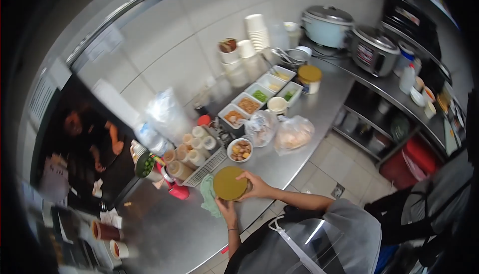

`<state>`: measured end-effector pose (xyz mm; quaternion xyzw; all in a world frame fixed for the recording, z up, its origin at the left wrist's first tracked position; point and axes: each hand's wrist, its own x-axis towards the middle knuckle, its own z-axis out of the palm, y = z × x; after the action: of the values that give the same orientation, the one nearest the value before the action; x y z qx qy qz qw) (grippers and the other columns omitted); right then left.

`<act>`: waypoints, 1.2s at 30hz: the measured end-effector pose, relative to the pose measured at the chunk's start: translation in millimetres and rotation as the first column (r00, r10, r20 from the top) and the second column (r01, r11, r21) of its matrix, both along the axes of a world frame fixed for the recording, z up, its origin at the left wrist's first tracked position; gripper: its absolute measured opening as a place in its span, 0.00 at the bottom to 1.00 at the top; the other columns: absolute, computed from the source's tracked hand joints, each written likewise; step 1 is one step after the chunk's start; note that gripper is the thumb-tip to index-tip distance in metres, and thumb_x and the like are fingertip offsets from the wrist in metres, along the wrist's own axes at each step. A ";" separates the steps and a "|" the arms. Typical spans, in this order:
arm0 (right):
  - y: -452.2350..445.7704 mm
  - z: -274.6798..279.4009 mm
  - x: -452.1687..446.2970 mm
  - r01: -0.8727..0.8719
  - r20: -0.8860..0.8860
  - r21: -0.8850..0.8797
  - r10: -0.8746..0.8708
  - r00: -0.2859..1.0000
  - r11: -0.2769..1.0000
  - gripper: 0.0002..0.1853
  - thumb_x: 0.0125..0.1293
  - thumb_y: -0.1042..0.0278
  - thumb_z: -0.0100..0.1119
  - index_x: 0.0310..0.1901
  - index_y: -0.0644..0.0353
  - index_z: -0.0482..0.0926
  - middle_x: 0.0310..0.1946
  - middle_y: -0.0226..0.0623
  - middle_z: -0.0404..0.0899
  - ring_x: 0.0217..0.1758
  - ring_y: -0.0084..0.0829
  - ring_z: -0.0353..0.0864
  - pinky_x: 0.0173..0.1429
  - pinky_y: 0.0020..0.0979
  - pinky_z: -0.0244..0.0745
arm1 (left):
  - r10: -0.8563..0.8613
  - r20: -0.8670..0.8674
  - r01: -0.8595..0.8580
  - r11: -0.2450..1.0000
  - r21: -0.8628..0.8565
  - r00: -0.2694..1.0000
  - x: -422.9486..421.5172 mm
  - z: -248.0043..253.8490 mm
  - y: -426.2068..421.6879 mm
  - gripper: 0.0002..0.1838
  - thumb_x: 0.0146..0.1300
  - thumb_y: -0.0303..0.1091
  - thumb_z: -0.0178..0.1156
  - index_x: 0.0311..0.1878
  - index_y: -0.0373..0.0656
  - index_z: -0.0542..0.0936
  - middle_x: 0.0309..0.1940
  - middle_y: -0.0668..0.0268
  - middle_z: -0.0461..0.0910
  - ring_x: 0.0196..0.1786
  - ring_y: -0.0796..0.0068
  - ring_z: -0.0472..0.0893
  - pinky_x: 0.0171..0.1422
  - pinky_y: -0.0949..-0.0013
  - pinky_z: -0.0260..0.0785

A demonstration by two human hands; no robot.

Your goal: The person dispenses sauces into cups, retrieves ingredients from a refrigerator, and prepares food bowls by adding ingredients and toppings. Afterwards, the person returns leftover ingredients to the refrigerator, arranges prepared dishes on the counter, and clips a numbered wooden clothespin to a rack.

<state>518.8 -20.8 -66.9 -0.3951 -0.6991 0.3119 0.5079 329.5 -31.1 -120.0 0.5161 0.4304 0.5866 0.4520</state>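
Left hand (pixel 228 211)'s half curled on the gold-lidded tub (pixel 230 183), right hand (pixel 255 185)'s clamped round its edge, green cloth (pixel 208 198) just beside, I think.

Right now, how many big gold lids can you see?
2. One gold lid is held by the left hand and right hand; another gold lid tops a tub beside a white tray. Others may be hidden.

The inside of the held gold-lidded tub (pixel 230 183) is hidden. The label (pixel 365 56) on the grey cooker (pixel 385 54) is too blurred to read. The rightmost person (pixel 439 199) is cut off.
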 end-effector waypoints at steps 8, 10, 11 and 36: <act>-54.5 34.0 80.8 -0.104 -0.405 -0.269 -0.014 0.914 0.957 0.36 0.44 0.73 0.76 0.56 0.56 0.68 0.56 0.32 0.69 0.60 0.28 0.70 0.62 0.32 0.67 | -0.031 -0.155 0.032 0.999 0.006 0.987 -1.3 -20.2 3.1 0.12 0.61 0.25 0.57 0.47 0.34 0.73 0.43 0.59 0.76 0.49 0.69 0.75 0.59 0.67 0.63; -69.6 55.2 112.5 0.040 -0.307 -0.272 -0.126 0.943 0.961 0.37 0.42 0.71 0.77 0.56 0.56 0.69 0.56 0.32 0.69 0.59 0.28 0.71 0.62 0.33 0.68 | 0.004 -0.253 0.000 1.000 0.020 0.967 3.2 -20.5 7.1 0.09 0.60 0.25 0.57 0.43 0.34 0.75 0.41 0.60 0.77 0.48 0.69 0.75 0.58 0.67 0.64; -75.7 63.4 127.7 0.103 -0.286 -0.246 -0.174 0.942 0.964 0.37 0.41 0.70 0.78 0.56 0.56 0.69 0.56 0.33 0.70 0.59 0.28 0.71 0.61 0.33 0.69 | 0.012 -0.287 0.004 0.998 0.057 0.958 4.8 -17.4 6.9 0.07 0.59 0.24 0.58 0.41 0.34 0.76 0.40 0.60 0.78 0.47 0.68 0.76 0.57 0.67 0.64; 62.8 3.5 339.9 0.869 0.229 0.222 -0.890 0.394 0.442 0.33 0.57 0.72 0.61 0.65 0.55 0.61 0.62 0.50 0.63 0.66 0.53 0.61 0.68 0.43 0.58 | 0.024 -0.432 0.024 0.994 0.105 0.902 11.6 16.4 3.3 0.05 0.54 0.22 0.60 0.36 0.36 0.78 0.38 0.59 0.79 0.45 0.65 0.78 0.54 0.68 0.67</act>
<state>858.7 42.0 -63.4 -0.7308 -0.4653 -0.0931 0.4907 341.0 -27.8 -103.5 0.6570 0.4875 0.4801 0.3167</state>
